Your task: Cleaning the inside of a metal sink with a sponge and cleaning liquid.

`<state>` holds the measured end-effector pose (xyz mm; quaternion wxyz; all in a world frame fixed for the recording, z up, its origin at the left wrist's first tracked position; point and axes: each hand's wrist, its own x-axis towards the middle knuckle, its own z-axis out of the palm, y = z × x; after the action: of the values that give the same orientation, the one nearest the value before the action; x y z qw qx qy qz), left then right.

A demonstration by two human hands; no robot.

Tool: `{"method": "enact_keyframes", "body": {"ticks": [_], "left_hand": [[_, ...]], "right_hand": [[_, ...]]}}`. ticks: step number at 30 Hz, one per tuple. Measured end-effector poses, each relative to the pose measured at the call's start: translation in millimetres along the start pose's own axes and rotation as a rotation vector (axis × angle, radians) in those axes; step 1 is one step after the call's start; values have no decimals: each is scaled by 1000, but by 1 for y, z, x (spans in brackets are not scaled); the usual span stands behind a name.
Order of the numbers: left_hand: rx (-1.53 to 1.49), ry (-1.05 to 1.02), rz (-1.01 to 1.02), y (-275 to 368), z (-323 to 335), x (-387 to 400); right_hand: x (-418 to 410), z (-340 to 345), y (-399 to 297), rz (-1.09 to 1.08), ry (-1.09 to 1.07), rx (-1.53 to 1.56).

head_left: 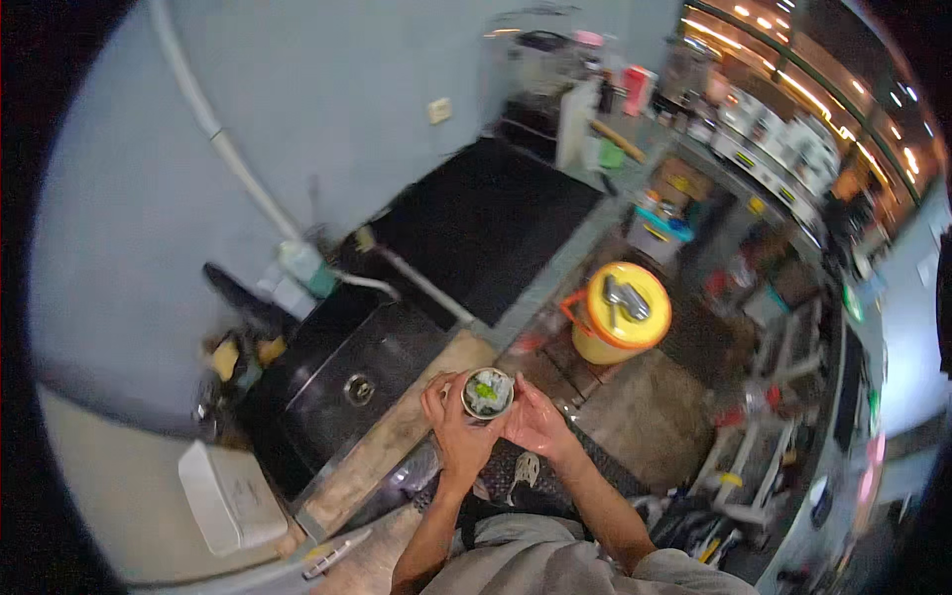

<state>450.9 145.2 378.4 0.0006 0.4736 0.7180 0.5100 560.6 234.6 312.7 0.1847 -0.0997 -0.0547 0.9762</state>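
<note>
A round container (487, 393) with a pale rim, holding whitish and dark green contents and a bright green piece on top, is held upright near my body. My left hand (455, 428) wraps around its left side and underside. On its right side my right hand (537, 420) rests with the palm against or close to the wall and the fingers fairly straight; whether it bears any weight I cannot tell. What the contents are is too blurred to settle.
A dark sink basin (327, 416) with a drain lies to the left, behind a stone-like counter edge (394, 428). To the right stands a yellow bucket (610, 346) with an orange-rimmed lid and a grey object on it. A white bin (227, 498) is at lower left, shelving (788, 342) at far right.
</note>
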Motion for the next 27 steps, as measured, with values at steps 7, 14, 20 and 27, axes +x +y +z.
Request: {"method": "enact_keyframes", "body": {"ticks": [7, 14, 20, 27], "left_hand": [[-144, -441, 303, 70, 82, -60], [-388, -860, 452, 152, 166, -198], [-472, -1344, 555, 215, 225, -327], [-293, -1680, 449, 214, 279, -436]], "right_hand": [[-128, -52, -11, -437, 33, 321], [-340, -118, 35, -952, 265, 316], [-493, -216, 98, -1353, 551, 387], [-705, -375, 66, -1845, 1353, 207]]}}
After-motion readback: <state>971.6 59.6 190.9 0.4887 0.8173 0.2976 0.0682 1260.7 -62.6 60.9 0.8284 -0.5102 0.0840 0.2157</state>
